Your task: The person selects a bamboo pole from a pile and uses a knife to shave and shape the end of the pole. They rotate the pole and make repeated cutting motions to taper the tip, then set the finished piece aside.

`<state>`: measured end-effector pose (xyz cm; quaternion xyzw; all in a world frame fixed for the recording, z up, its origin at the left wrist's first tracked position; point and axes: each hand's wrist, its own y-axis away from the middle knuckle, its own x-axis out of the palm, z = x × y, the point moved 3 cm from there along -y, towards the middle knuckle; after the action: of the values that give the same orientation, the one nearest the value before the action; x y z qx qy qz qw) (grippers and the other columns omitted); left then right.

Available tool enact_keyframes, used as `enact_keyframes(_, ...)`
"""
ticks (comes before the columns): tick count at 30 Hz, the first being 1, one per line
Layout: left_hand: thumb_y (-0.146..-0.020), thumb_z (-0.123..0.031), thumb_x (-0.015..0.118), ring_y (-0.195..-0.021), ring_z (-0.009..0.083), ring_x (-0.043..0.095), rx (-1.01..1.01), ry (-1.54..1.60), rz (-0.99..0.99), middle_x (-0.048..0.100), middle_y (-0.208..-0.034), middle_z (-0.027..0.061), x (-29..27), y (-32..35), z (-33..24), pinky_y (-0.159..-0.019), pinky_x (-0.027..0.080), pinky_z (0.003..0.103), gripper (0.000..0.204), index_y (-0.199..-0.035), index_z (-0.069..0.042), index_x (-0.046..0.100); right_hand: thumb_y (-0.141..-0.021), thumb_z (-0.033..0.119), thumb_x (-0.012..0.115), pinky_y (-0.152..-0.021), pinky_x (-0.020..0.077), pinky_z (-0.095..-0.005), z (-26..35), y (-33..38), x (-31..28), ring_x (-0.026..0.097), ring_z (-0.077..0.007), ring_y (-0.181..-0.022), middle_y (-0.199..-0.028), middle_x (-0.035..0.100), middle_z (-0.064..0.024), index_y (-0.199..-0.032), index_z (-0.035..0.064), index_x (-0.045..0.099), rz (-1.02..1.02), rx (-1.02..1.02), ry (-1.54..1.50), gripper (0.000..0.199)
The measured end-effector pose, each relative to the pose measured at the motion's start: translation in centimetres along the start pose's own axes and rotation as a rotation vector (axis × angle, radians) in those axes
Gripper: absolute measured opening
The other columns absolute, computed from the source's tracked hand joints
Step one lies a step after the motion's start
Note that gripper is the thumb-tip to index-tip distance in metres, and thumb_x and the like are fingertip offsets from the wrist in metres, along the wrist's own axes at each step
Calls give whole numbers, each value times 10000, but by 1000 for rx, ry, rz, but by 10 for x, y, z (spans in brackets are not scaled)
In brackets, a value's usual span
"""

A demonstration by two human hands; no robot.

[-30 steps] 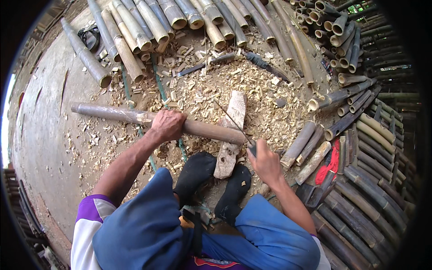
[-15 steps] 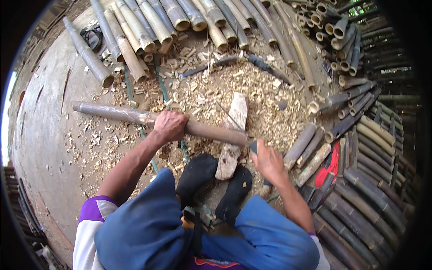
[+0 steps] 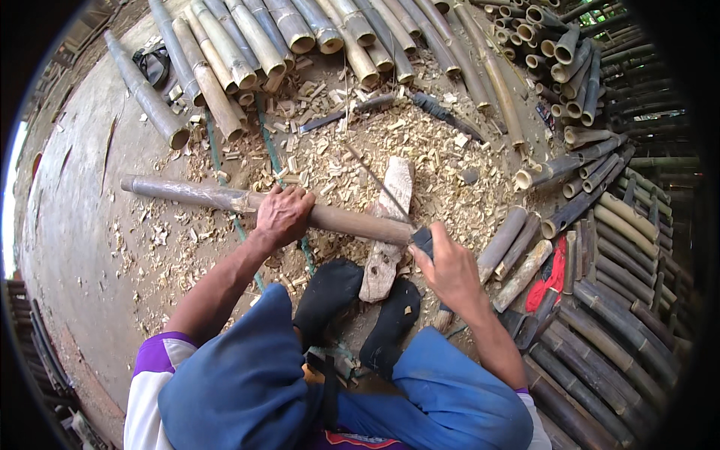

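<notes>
My left hand (image 3: 286, 214) is wrapped over the middle of a brown bamboo pole (image 3: 202, 195), which lies crosswise in front of me. The pole's right end rests on a pale, worn wooden block (image 3: 397, 187). In my closed right hand (image 3: 452, 270) is the dark handle of a long knife (image 3: 382, 185). Its thin blade, seen nearly edge-on, slants up and left across the pole near the right end. Whether the edge touches the bamboo I cannot tell. The block's near end sits between my feet in black socks (image 3: 328, 291).
Cut bamboo poles (image 3: 300, 37) lie side by side at the back, with more bamboo (image 3: 592, 337) stacked on the right. Wood chips (image 3: 427, 142) cover the floor around the block. A second blade (image 3: 346, 112) lies beyond it. A red cloth (image 3: 549, 279) is at right.
My right hand has moved slightly forward, and the knife's blade tip has shifted farther away and to the left. The left hand and the bamboo pole stay nearly in place.
</notes>
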<state>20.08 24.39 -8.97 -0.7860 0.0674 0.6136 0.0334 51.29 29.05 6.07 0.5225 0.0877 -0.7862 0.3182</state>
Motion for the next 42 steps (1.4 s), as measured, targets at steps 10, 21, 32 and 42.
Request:
enact_keyframes(10,-690,-142,786,-971,290,682,1,-17,-66,663,-966,90,9,8,-2,-906,492,433,312,-952,-88,624,-1003,222,713,-633,587,-524,-43,16,23,733,-451,-734,-840,696,-267,-1125,-24,490,199,180,144,353)
enact_keyframes(21,-687,-178,808,-998,269,654,-9,-63,-268,651,-1021,78,-5,9,-23,-926,476,433,376,-1001,-103,615,-1011,165,673,-615,606,-507,-75,19,35,733,-404,-673,-787,696,-263,-1112,-18,488,160,156,145,279)
enact_keyframes(32,-692,-270,815,-776,365,754,-23,50,402,749,-821,165,-2,-26,-13,-715,595,502,300,-870,-50,713,-994,219,718,-611,590,-473,-71,19,51,745,-408,-740,-795,685,-241,-1101,-20,495,199,267,141,344)
enact_keyframes(42,-780,-161,708,-875,335,729,-65,104,202,705,-876,135,1,-9,-13,-852,548,504,165,-883,-54,636,-984,194,733,-554,584,-487,-19,18,9,722,-385,-633,-746,681,-205,-1135,-41,519,-150,-66,-111,352)
